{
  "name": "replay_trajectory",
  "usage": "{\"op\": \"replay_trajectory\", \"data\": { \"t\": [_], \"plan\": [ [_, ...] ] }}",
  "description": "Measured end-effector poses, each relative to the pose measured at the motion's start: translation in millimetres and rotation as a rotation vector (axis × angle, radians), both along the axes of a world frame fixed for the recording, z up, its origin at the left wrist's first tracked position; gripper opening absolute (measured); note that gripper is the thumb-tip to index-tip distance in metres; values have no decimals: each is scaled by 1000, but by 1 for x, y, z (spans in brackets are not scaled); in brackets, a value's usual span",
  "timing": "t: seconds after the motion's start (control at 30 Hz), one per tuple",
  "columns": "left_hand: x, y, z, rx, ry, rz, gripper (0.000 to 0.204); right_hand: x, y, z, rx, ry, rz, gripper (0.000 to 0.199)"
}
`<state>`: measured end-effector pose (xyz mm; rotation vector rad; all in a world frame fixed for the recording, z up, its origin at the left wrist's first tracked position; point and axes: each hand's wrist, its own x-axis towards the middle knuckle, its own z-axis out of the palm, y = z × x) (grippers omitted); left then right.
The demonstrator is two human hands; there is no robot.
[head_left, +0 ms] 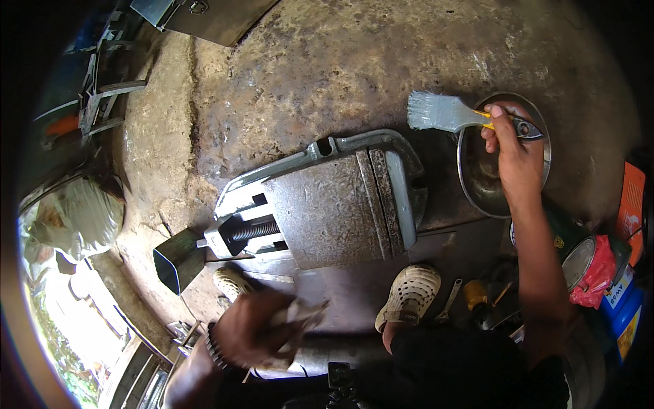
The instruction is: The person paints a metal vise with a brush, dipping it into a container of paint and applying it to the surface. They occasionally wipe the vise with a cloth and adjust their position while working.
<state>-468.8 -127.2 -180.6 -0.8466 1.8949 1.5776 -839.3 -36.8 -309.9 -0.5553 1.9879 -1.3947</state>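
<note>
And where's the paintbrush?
In the head view, the paintbrush is at the upper right, held in the right hand, by the metal bowl.

Stained floor under vise, bowl and tools

The floor [306, 75] is rough, brown and blotched across the upper half of the frame, with a raised edge running down the upper left. Below the middle lies a darker, smoother area; whether floor or laid sheet cannot be told. A big metal vise [327, 204] sits flat at the centre. A round metal bowl [487, 187] stands at the upper right, apart from it. Left of centre lies a square metal tube [178, 260], near the vise's screw end. Two pale clogs [412, 293] rest at lower centre; right of them lies a wrench [449, 300], near a yellow object [476, 294].
</note>
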Motion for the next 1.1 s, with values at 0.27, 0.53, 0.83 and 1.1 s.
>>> {"op": "replay_trajectory", "data": {
  "t": [0.27,0.53,0.83,1.1],
  "plan": [
    [-129,-29,-90,-495,57,-122,28,-5,16,-15,-12,-55,-71,24],
    [-148,-14,-111,-758,-198,-159,43,-15,25,-15,-36,-73,-46,26],
    [-143,-8,-120,-853,-34,-15,33,-18,39,-12,36,-77,-45,27],
    [-130,12,-133,-893,233,186,26,-16,43,-12,27,-115,-49,27]
  ]
}}
